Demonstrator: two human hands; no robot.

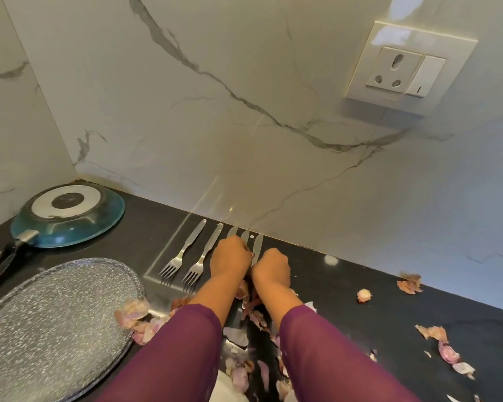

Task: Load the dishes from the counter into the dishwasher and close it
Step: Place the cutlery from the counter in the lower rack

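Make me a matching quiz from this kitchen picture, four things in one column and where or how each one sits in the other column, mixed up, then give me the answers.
Column one
1. frying pan
2. two forks
3. speckled grey tray
4. wall socket

Column two
A. lying flat side by side, tines toward the camera
B. high up on the right
C. upside down in the back left corner
D. nearest the camera on the left

Pairs: 1-C, 2-A, 3-D, 4-B
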